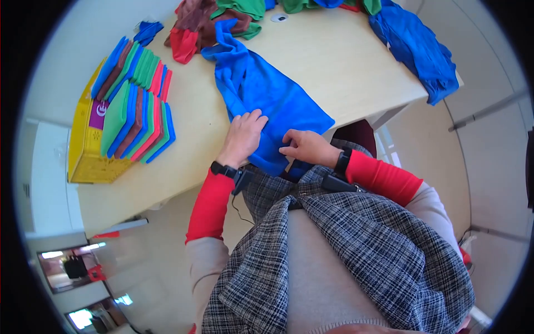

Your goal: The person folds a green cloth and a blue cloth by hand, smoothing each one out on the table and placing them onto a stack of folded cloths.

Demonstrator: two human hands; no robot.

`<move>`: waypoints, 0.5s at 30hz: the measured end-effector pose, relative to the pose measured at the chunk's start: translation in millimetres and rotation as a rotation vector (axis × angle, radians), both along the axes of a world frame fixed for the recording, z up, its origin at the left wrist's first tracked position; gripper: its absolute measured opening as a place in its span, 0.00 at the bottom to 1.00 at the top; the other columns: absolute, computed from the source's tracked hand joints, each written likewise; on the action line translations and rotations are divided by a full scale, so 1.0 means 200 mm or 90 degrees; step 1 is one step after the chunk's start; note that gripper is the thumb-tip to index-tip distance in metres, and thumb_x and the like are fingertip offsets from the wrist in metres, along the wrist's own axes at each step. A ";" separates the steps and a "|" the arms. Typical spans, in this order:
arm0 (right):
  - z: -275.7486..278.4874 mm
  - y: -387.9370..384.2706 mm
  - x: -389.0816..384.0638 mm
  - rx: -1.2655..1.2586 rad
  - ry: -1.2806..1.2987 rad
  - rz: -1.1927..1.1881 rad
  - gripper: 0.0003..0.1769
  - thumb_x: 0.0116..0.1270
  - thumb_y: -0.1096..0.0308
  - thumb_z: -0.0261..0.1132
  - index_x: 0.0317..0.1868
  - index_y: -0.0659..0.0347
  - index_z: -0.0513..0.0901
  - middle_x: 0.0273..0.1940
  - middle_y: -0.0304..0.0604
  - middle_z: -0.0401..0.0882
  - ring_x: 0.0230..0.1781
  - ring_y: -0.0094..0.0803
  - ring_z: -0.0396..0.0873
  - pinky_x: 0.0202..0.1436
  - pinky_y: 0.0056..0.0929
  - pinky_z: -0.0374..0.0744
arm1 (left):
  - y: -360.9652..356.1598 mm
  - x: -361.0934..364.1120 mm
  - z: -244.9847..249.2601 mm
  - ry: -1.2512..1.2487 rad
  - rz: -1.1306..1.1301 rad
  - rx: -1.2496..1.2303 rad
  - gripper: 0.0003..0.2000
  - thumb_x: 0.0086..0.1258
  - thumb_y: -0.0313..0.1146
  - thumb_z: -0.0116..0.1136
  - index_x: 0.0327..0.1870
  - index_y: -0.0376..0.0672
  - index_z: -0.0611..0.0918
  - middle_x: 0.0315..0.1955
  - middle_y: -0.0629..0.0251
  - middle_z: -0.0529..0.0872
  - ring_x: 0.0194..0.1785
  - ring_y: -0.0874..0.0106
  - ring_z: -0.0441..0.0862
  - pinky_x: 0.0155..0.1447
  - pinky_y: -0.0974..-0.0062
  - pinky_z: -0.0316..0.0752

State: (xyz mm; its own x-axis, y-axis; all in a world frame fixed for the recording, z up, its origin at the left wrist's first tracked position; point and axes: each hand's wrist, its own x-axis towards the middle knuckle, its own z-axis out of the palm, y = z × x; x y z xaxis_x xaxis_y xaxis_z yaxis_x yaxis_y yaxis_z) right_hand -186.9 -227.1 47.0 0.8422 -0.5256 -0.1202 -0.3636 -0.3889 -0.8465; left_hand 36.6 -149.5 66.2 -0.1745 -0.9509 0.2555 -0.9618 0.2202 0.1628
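Note:
A blue cloth [272, 92] lies spread over the table's front edge, its far end bunched and its near end hanging toward my lap. My left hand [243, 135] rests on the left side of this cloth, fingers laid over the fabric. Close to the cloth's near right part is my right hand [309, 147], fingers bent, with a gap between thumb and forefinger. I see nothing held between them. Whether the right fingertips touch the fabric is hard to make out.
On the left, folded green, blue, brown and red cloths [139, 119] stand in rows by a yellow box [83, 142]. Crumpled brown, red and green cloths [203, 25] lie at the back of the table [334, 61]. Another blue cloth [414, 47] drapes over the right edge.

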 end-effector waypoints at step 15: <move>0.03 -0.03 0.15 -0.111 -0.005 0.049 0.15 0.69 0.60 0.70 0.44 0.65 0.83 0.31 0.49 0.83 0.34 0.44 0.84 0.38 0.38 0.80 | -0.02 0.13 0.26 0.163 0.014 -0.101 0.06 0.56 0.21 0.62 0.31 0.45 0.80 0.32 0.66 0.82 0.42 0.60 0.77 0.49 0.62 0.72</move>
State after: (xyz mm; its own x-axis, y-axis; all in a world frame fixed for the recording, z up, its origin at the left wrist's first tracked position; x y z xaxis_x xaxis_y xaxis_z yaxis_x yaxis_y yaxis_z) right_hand -157.0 -233.9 53.4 0.8811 -0.4721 -0.0261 -0.3210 -0.5567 -0.7662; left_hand 61.8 -152.6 118.6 -0.0646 -0.8986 0.4341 -0.8985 0.2416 0.3664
